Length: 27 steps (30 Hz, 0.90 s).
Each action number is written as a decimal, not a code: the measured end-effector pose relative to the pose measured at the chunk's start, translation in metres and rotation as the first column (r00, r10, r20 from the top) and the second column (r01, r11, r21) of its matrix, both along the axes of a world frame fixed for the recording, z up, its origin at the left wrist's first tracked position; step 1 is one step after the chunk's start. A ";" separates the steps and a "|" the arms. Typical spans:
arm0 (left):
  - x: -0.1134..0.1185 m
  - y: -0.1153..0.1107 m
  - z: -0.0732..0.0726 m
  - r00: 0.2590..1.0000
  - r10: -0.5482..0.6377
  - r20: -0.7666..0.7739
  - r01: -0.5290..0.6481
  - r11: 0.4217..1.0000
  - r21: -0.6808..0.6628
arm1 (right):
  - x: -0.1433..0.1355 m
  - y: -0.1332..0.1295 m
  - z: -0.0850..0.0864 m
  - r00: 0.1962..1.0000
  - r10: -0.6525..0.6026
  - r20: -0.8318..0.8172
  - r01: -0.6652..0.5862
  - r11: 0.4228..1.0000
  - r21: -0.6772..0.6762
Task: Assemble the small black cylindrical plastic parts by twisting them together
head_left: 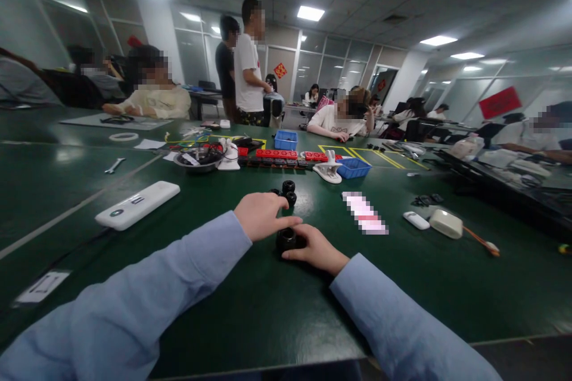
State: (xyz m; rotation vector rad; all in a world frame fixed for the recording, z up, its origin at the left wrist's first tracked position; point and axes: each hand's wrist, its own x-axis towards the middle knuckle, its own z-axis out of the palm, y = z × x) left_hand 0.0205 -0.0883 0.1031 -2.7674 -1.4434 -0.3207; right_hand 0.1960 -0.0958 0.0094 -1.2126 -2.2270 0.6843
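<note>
My right hand has its thumb and fingers round the side of a small black wheel that stands on the green table. Just beyond it, my left hand reaches over with its fingers stretched apart. Its fingertips are close to a group of small black wheels; whether they touch cannot be made out. One wheel of that group is partly hidden behind the left hand. The left thumb passes above the wheel at my right hand.
Farther back lie a row of red blocks, white clamps, blue bins and a bowl of black parts. A white power strip lies left; a pixelated pink item and a white case lie right. People sit beyond.
</note>
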 end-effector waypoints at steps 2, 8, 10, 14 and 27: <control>-0.011 0.009 0.006 0.983 -0.174 0.052 0.176 0.984 -0.034 | 0.000 0.000 0.001 0.999 -0.017 0.037 0.017 1.000 0.012; -0.016 0.031 -0.006 0.859 -0.510 0.035 0.508 0.844 -0.173 | 0.001 0.003 0.002 0.999 0.044 0.023 -0.044 0.999 0.022; -0.011 0.035 -0.011 0.841 -0.541 0.016 0.535 0.826 -0.176 | 0.002 0.004 0.002 0.998 0.058 0.011 -0.058 0.998 0.009; -0.005 0.037 -0.014 0.832 -0.553 -0.028 0.538 0.819 -0.200 | 0.003 0.005 0.003 0.998 0.056 0.008 -0.056 0.998 -0.011; -0.005 0.046 -0.016 0.825 -0.565 -0.004 0.540 0.791 -0.287 | 0.003 0.005 0.005 0.998 0.059 0.029 -0.058 0.998 -0.038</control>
